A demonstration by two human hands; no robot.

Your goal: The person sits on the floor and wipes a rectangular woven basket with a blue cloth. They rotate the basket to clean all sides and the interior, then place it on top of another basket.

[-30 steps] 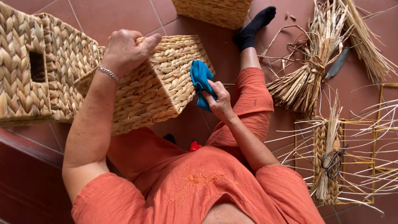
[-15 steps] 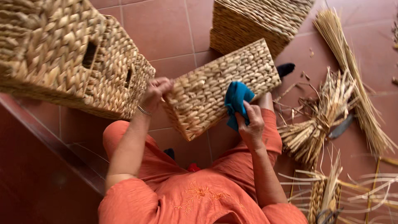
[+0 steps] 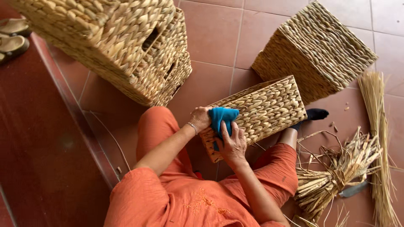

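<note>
A woven straw basket [image 3: 269, 107] rests tilted on my lap, its near corner towards me. My right hand [image 3: 232, 143] presses a blue cloth [image 3: 221, 116] against that corner. My left hand [image 3: 200, 118], with a bracelet on the wrist, grips the same corner right beside the cloth and touches it. I sit on the tiled floor in orange clothes, with a dark sock [image 3: 316, 114] showing past the basket.
A stack of woven baskets [image 3: 126, 46] stands at the upper left, and another basket [image 3: 320, 50] at the upper right. Bundles of dry straw [image 3: 336, 176] and long stalks [image 3: 376, 138] lie at the right. Sandals [image 3: 12, 38] sit at the far left.
The view has swung left and down. My right hand has slid the blue cloth along the basket from its far side to the near corner, next to my left hand.
</note>
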